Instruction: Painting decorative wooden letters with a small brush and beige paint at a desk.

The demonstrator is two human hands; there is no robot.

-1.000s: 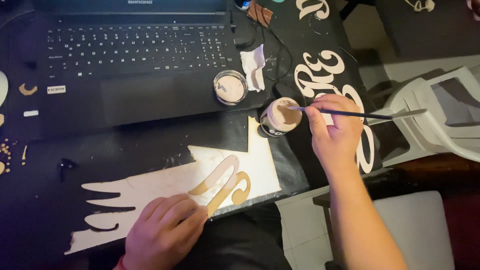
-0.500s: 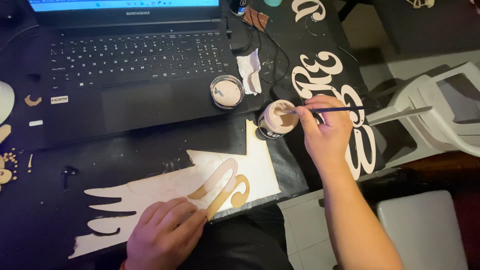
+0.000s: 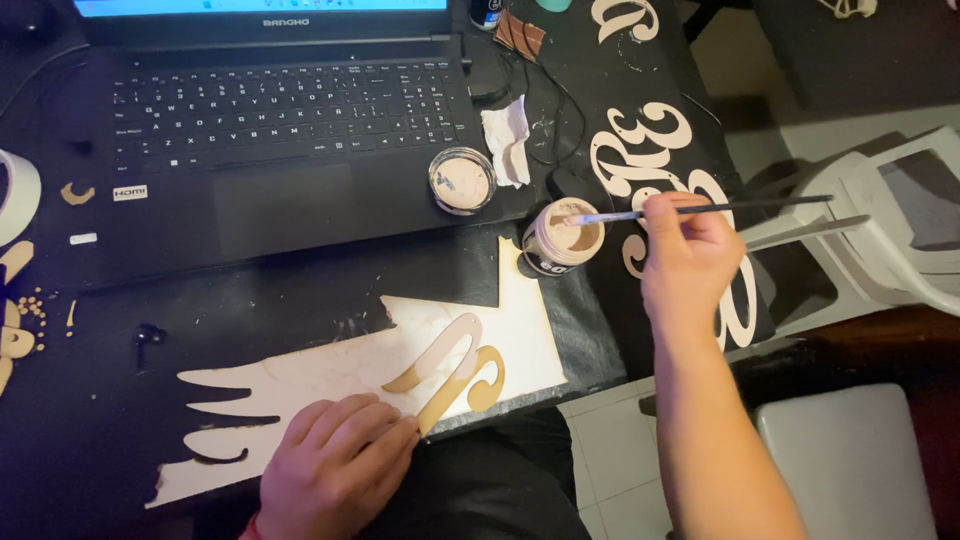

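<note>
Paintbrush (image 3: 700,210) dips into 1 of 2 jars (image 3: 565,238).

A black laptop (image 3: 270,120) lies open at the far left, a crumpled paper scrap (image 3: 507,140) just right of it; white plastic chairs (image 3: 880,240) stand right; wooden offcuts (image 3: 18,330) scatter at the left edge

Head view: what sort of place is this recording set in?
Probably a home craft desk: an open black laptop shares a black tabletop with a small open pot of beige paint, flat cut-out wooden shapes and a white plastic chair.
</note>
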